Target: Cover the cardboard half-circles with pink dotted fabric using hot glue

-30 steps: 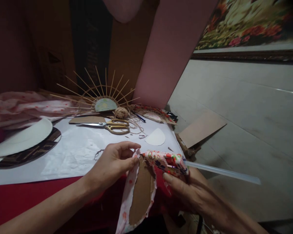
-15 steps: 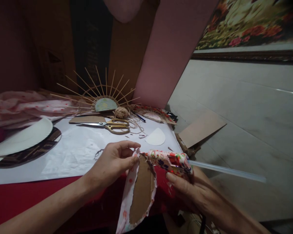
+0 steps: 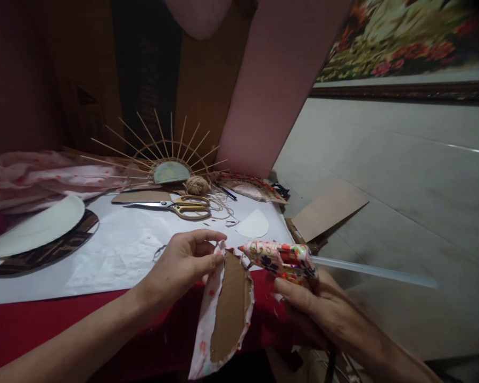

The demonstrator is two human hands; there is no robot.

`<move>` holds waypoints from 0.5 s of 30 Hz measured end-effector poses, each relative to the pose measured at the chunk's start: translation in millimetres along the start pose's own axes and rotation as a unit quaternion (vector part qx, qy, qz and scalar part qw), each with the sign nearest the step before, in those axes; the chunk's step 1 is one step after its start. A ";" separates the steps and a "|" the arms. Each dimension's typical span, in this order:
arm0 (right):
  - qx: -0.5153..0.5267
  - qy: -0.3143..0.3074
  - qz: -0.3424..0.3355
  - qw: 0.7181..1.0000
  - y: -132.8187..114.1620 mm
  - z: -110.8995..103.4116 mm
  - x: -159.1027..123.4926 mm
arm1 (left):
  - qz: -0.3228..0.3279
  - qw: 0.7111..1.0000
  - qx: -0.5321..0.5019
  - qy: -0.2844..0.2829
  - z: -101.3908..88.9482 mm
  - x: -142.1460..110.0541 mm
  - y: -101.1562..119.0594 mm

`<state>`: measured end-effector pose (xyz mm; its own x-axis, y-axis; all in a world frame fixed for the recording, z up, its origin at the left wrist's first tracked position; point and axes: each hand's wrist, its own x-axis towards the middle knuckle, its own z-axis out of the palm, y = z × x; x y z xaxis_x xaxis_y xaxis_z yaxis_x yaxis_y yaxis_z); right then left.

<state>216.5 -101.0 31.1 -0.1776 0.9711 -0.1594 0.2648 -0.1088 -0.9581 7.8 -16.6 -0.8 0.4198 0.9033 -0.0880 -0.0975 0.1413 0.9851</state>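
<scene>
- The left hand (image 3: 191,260), at the centre of the frame, pinches the upper left edge of a cardboard half-disc (image 3: 231,308) between thumb and fingers.
- That half-disc sits upright at lower centre, its brown face bare; pink-and-white spotted fabric (image 3: 208,324) borders its straight left side and folds around its curved right edge.
- The right hand (image 3: 303,298), right of centre and lower, is wrapped around a floral-patterned hot glue gun (image 3: 281,259).
- The gun's nozzle points left at the top of the half-disc; whether it touches is too fine to tell.
- A translucent glue stick (image 3: 375,272) juts from the gun's rear toward the right of the frame.
- Beyond the hands, on the white-covered desk (image 3: 104,266), gold-handled scissors (image 3: 189,207) lie left of centre, near a ball of twine (image 3: 197,185).
- Behind them, thin sticks (image 3: 171,127) fan out around a pale green half-disc (image 3: 171,172).
- A white paper cutout (image 3: 253,223) lies just above the glue gun in the frame.
- At left, a white paper plate (image 3: 43,223) overlaps a dark brown patterned disc (image 3: 67,244).
</scene>
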 end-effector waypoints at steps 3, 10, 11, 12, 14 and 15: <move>0.020 0.000 -0.009 1.000 6.2 -2.0 0.6 | 0.004 1.000 0.005 -0.004 -1.2 1.0 -0.8; 0.059 -0.022 -0.009 0.998 -1.6 1.5 -1.0 | -0.003 1.000 -0.002 -0.007 -2.3 1.1 -1.3; 0.067 -0.031 -0.002 0.997 -3.7 2.7 -0.7 | -0.006 1.000 -0.002 -0.008 -2.2 0.7 -1.1; 0.070 -0.034 0.000 0.997 -4.9 3.7 -0.3 | -0.008 1.000 -0.002 -0.008 -2.1 0.4 -0.9; 0.061 -0.030 0.010 0.998 -4.7 4.9 0.6 | -0.009 1.000 -0.001 -0.008 -1.7 -0.5 -0.5; 0.049 -0.029 0.017 0.998 -3.5 5.1 1.0 | -0.009 1.000 -0.001 -0.007 -1.4 -0.8 -0.5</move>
<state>210.6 -100.7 33.1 -0.2252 0.9531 -0.2024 0.1771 -0.1642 -0.9704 6.3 -16.8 -1.5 0.4339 0.8950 -0.1034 -0.0913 0.1579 0.9832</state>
